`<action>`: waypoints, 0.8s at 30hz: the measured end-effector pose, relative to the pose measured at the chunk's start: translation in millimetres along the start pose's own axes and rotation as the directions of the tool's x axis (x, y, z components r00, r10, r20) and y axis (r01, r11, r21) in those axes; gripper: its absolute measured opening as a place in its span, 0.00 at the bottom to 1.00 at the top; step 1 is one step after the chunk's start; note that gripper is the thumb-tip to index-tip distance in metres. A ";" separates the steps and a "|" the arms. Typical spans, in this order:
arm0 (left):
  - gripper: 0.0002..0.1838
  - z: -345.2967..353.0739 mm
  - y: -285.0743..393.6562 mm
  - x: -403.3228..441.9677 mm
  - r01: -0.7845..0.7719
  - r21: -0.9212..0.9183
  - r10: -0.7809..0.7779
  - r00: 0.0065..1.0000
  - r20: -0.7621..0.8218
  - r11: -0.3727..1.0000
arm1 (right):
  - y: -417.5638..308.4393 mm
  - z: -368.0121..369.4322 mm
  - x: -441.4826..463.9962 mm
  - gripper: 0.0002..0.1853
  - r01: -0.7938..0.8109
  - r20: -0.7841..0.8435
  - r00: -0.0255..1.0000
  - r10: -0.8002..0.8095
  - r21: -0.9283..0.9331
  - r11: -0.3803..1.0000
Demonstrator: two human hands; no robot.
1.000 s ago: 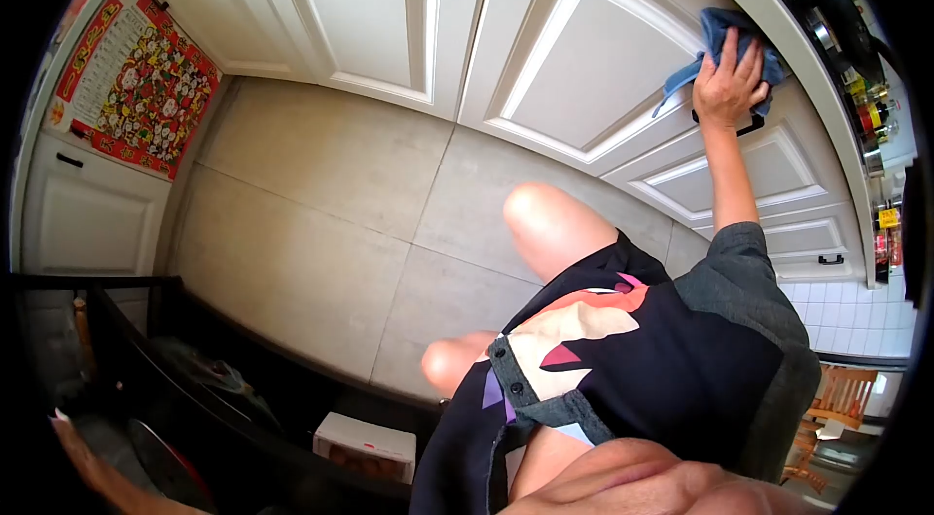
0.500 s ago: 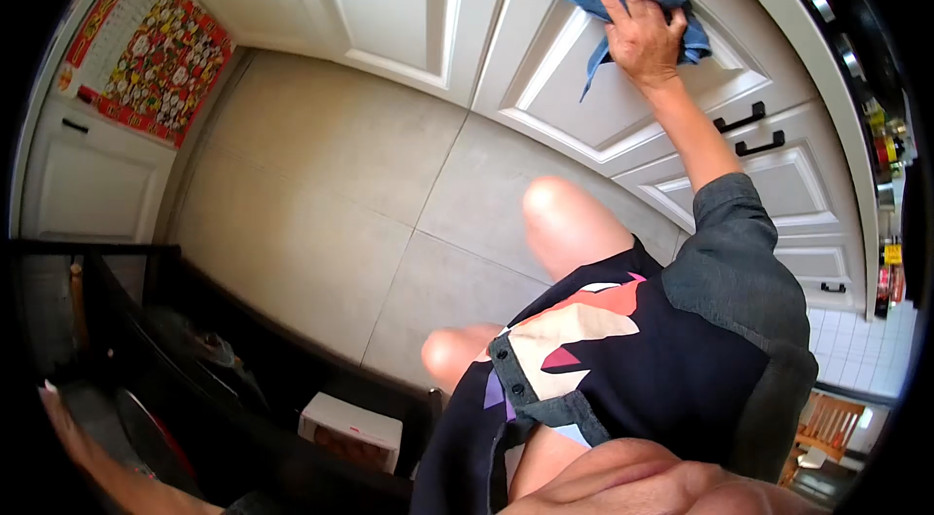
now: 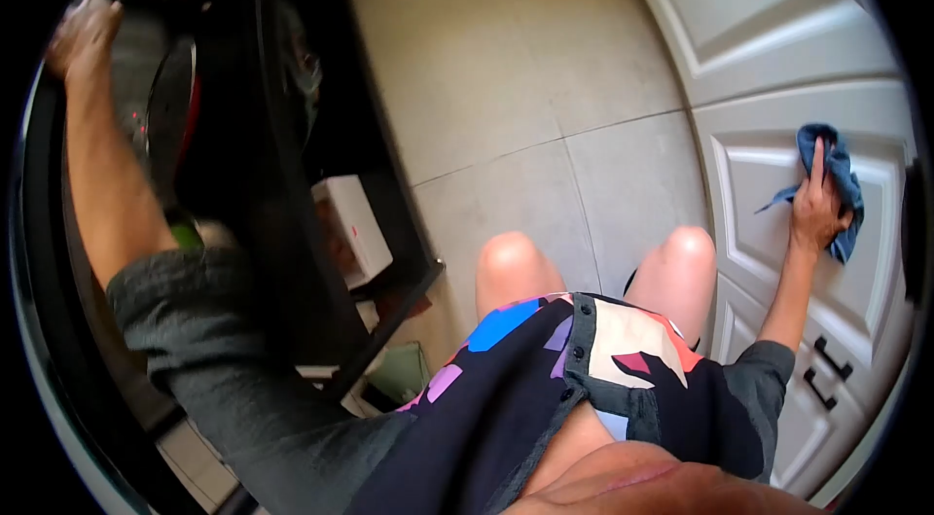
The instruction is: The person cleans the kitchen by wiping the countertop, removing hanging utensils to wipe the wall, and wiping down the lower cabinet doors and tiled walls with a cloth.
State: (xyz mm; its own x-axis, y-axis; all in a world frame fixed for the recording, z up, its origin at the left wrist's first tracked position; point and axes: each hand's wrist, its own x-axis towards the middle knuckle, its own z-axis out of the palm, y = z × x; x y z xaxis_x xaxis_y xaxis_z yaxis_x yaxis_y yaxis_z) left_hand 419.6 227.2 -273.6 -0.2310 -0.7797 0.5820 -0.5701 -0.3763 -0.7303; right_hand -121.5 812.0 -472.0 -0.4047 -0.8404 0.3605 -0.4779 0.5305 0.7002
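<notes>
On the right, my right hand [image 3: 819,211] presses a crumpled blue cloth [image 3: 844,229] against the white cabinet door [image 3: 749,175], with fingers stretched over it. The cloth lies bunched around the fingers, and one corner hangs off to the left. My left hand [image 3: 86,36] is at the far upper left, by the edge of a black shelf unit [image 3: 268,126]. Its fingers are bent near that edge; whether they grip anything is too unclear to tell.
A white box [image 3: 358,231] sits on the lower shelf of the black unit. Grey floor tiles [image 3: 486,48] lie between the unit and the cabinets. Black door handles [image 3: 833,359] stick out below my right hand, and a green object [image 3: 399,371] is near the unit's bottom corner.
The view has swung left, bringing my left arm and the black unit fully in. My right hand has moved with the cloth across the door, first away from the handles.
</notes>
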 end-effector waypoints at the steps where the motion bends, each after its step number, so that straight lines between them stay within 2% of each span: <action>1: 0.24 -12.7 1.1 -15.5 -0.010 -0.006 0.009 0.999 -0.034 1.000 | -9.4 5.4 0.7 0.31 0.006 0.040 0.999 -0.006 0.003 1.000; 2: 0.24 -16.9 -0.1 -29.9 -0.022 -0.013 0.021 0.997 -0.070 1.000 | -18.3 11.0 2.0 0.31 0.011 0.082 0.997 -0.011 0.004 1.000; 3: 0.25 -3.7 -1.7 -34.8 -0.010 0.110 0.024 0.992 -0.121 0.994 | -25.6 17.8 4.5 0.31 0.033 0.069 0.997 -0.035 0.035 0.999; 4: 0.27 3.0 -10.1 -42.7 0.012 0.230 0.030 0.983 -0.180 0.973 | -29.8 26.1 2.0 0.31 0.062 -0.029 0.998 -0.060 0.085 0.994; 5: 0.27 -28.8 -5.8 -67.1 0.022 0.314 0.027 0.988 -0.152 0.949 | -34.5 33.6 5.4 0.31 0.096 -0.126 0.989 -0.080 0.123 0.988; 6: 0.27 -28.9 -7.7 -77.1 0.025 0.314 0.040 0.979 -0.198 0.949 | -38.8 41.0 7.9 0.31 0.111 -0.139 0.986 -0.092 0.140 0.984; 8: 0.28 -19.1 -15.4 -88.0 -0.020 0.235 0.075 0.972 -0.224 0.972 | -48.1 57.6 7.5 0.31 0.144 -0.128 0.983 -0.131 0.098 0.985; 9: 0.28 -35.8 -19.4 -101.8 -0.025 0.255 0.080 0.975 -0.207 0.967 | -53.4 62.0 9.3 0.31 0.155 -0.105 0.984 -0.143 0.125 0.980; 10: 0.27 -54.0 -18.1 -116.3 -0.072 -0.034 0.066 0.986 -0.155 0.997 | -59.5 65.9 8.5 0.31 0.174 -0.116 0.981 -0.158 0.137 0.975; 11: 0.27 -73.6 -16.1 -128.7 -0.091 -0.326 0.060 0.993 -0.103 0.941 | -64.4 68.6 6.1 0.31 0.164 -0.126 0.982 -0.144 0.163 0.973; 12: 0.27 -82.0 -15.0 -140.1 -0.085 -0.310 0.060 0.994 -0.090 0.947 | -69.0 68.4 6.5 0.31 0.155 -0.135 0.982 -0.130 0.191 0.969; 13: 0.30 -82.3 -11.8 -156.0 -0.045 -0.339 0.015 0.996 -0.091 0.940 | -76.1 65.3 4.9 0.30 0.101 0.032 0.994 -0.108 0.172 0.980; 15: 0.33 -115.1 0.2 -192.6 0.002 -0.324 -0.026 0.997 -0.070 0.946 | -86.5 74.4 3.2 0.29 0.126 0.007 0.991 -0.130 0.212 0.969; 16: 0.32 -103.8 3.7 -205.9 -0.002 -0.200 -0.020 0.994 -0.110 0.980 | -92.2 80.0 0.7 0.29 0.128 -0.008 0.992 -0.130 0.243 0.962; 18: 0.32 -139.1 10.3 -242.1 -0.001 -0.361 -0.013 0.999 -0.035 0.932 | -98.0 97.1 -5.1 0.28 0.154 -0.057 0.988 -0.144 0.274 0.949; 20: 0.34 -127.5 11.2 -272.3 -0.044 -0.478 0.040 0.999 -0.019 0.877 | -107.2 115.4 -11.0 0.27 0.146 -0.061 0.989 -0.134 0.307 0.940; 22: 0.28 -108.7 5.3 -304.0 -0.160 -0.178 0.153 0.987 -0.051 0.971 | -112.6 127.4 -14.8 0.26 0.156 -0.077 0.988 -0.137 0.365 0.918; 24: 0.27 -113.7 -2.6 -337.0 -0.145 -0.287 0.127 0.989 -0.078 0.947 | -119.3 130.7 -14.0 0.26 0.140 -0.134 0.987 -0.092 0.417 0.898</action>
State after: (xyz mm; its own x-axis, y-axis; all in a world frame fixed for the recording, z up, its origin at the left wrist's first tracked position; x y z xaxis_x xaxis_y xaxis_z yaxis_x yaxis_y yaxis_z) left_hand 409.3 547.9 -427.2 -0.3626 -0.7797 0.5105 -0.7325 -0.1003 -0.6734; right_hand -160.7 775.0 -641.1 -0.2512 -0.8931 0.3733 -0.8110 0.4047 0.4225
